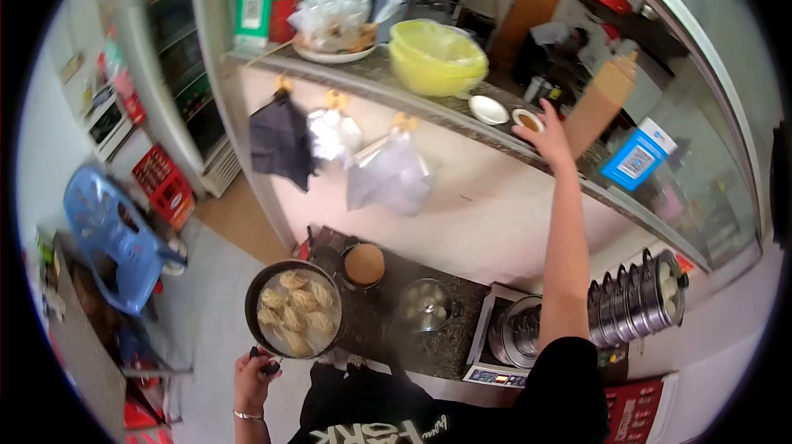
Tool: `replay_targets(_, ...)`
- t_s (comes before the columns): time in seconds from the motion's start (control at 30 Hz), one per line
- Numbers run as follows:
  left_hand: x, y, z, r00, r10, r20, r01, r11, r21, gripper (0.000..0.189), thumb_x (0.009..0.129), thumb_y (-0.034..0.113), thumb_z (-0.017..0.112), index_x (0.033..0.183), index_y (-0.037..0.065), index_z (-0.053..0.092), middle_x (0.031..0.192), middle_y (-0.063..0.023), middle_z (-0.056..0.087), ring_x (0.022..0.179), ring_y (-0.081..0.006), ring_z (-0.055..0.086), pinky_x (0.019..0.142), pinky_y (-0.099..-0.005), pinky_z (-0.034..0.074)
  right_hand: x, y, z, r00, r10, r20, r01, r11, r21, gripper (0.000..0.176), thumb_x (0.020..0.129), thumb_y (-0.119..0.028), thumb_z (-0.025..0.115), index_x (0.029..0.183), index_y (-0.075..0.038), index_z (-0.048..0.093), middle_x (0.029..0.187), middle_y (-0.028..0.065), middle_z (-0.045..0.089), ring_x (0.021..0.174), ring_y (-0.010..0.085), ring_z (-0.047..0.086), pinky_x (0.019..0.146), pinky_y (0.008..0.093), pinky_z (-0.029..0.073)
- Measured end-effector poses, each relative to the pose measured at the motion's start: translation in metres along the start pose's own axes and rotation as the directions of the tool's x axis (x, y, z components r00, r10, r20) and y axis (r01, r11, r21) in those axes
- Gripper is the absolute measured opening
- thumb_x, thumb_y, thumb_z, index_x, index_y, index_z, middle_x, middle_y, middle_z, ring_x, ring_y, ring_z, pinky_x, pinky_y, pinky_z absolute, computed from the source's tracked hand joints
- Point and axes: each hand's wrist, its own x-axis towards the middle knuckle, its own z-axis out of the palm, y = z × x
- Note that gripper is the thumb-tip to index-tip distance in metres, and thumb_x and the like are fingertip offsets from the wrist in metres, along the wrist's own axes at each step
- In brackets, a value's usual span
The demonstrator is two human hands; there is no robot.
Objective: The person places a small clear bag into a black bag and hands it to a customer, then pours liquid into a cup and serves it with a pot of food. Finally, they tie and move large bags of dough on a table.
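My left hand is wrapped around the black handle of a dark round pan. Several pleated dumplings lie on a mesh liner inside it. Up at the counter ledge, my right hand has its thumb and fingers around a small white bowl of brown sauce. To the left of that bowl sits another small white dish. A tall bottle of brownish sauce stands just to the right of my right hand.
Below the ledge, a dark worktop carries a pot of brown liquid, a glass-lidded pot and leaning stacked steamers by a cooker. A yellow bowl and a blue QR sign stand on the ledge. Bags hang beneath.
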Motion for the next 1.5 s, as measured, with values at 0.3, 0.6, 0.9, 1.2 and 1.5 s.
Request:
replay_targets(0.3, -0.065, -0.016, -0.045, 0.973, 0.02, -0.229, -0.06, 0.984, -0.168, 0.022, 0.081, 0.005, 0.049, 0.099, -0.005, 0.058, 0.087, -0.0078, 0.058, 0.073, -0.0127, 0.056, 0.066, -0.0293, 0.054, 0.017, 0.035, -0.006, 0.988, -0.155, -0.02, 0.156, 0.977, 0.149, 0.078, 0.074, -0.03, 0.072, 0.133, 0.001, 0.032, 0.121, 0.0217, 0.05, 0.11, 0.0243, 0.05, 0.095, 0.0322, 0.037)
replay_targets(0.6, -0.162, -0.041, -0.146, 0.882, 0.092, -0.463, -0.257, 0.917, -0.307, 0.025, 0.083, 0.005, 0.048, 0.104, -0.005, 0.055, 0.095, -0.0097, 0.059, 0.078, -0.0121, 0.057, 0.069, -0.0304, 0.055, -0.117, -0.101, -0.02, 0.939, -0.291, 0.183, 0.234, 0.93, 0.283, 0.065, 0.082, -0.015, 0.063, 0.137, -0.009, 0.031, 0.125, 0.0143, 0.049, 0.114, 0.0201, 0.046, 0.097, 0.0311, 0.034)
replay_targets(0.9, -0.346, -0.103, -0.308, 0.72, 0.13, -0.682, -0.493, 0.788, -0.37, 0.023, 0.084, 0.006, 0.05, 0.104, -0.002, 0.056, 0.096, -0.0105, 0.062, 0.077, -0.0133, 0.059, 0.069, -0.031, 0.055, -0.381, -0.319, 0.116, 0.693, -0.58, 0.428, 0.255, 0.753, 0.607, 0.08, 0.07, 0.002, 0.063, 0.14, -0.009, 0.026, 0.131, 0.0162, 0.04, 0.123, 0.0235, 0.037, 0.102, 0.0328, 0.027)
replay_targets(1.2, -0.546, -0.195, -0.466, 0.412, 0.015, -0.911, -0.735, 0.596, -0.323, 0.015, 0.083, 0.003, 0.049, 0.096, -0.002, 0.057, 0.093, -0.0115, 0.062, 0.077, -0.0163, 0.061, 0.068, -0.0314, 0.055, -0.688, -0.577, 0.253, 0.172, -0.913, 0.369, 0.126, 0.392, 0.911, 0.083, 0.063, -0.004, 0.072, 0.135, -0.002, 0.03, 0.126, 0.0129, 0.045, 0.116, 0.023, 0.044, 0.101, 0.034, 0.032)
replay_targets(1.5, -0.654, -0.227, -0.647, 0.113, -0.17, -0.979, -0.892, 0.416, -0.175, 0.013, 0.08, 0.003, 0.052, 0.091, 0.0, 0.058, 0.088, -0.0097, 0.062, 0.074, -0.0165, 0.06, 0.069, -0.0346, 0.055, -0.98, -0.833, 0.387, -0.197, -0.969, 0.151, 0.061, 0.141, 0.988, 0.082, 0.058, -0.009, 0.08, 0.128, 0.0, 0.039, 0.113, 0.0132, 0.056, 0.104, 0.0222, 0.054, 0.092, 0.033, 0.041)
